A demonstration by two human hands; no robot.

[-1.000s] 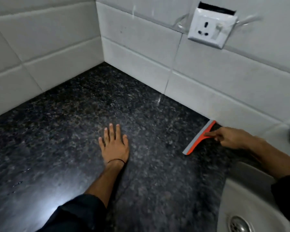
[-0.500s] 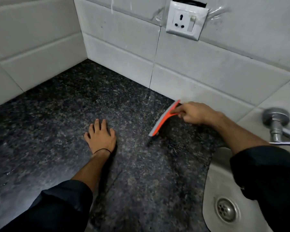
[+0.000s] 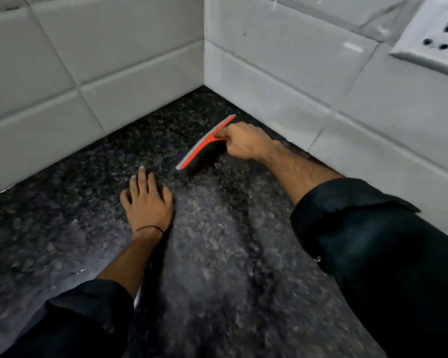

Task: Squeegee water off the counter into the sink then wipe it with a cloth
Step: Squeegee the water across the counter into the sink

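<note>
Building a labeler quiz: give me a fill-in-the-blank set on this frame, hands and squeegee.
1. The squeegee is held by the ____ hand.
2. The left hand lies flat on the ____.
3. The squeegee's frame is ____ in colour.
4. The socket is mounted on the ____.

Missing words: right; counter; orange; wall

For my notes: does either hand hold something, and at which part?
The right hand holds the orange squeegee by its handle, behind the blade. The left hand rests flat on the counter, holding nothing.
</note>
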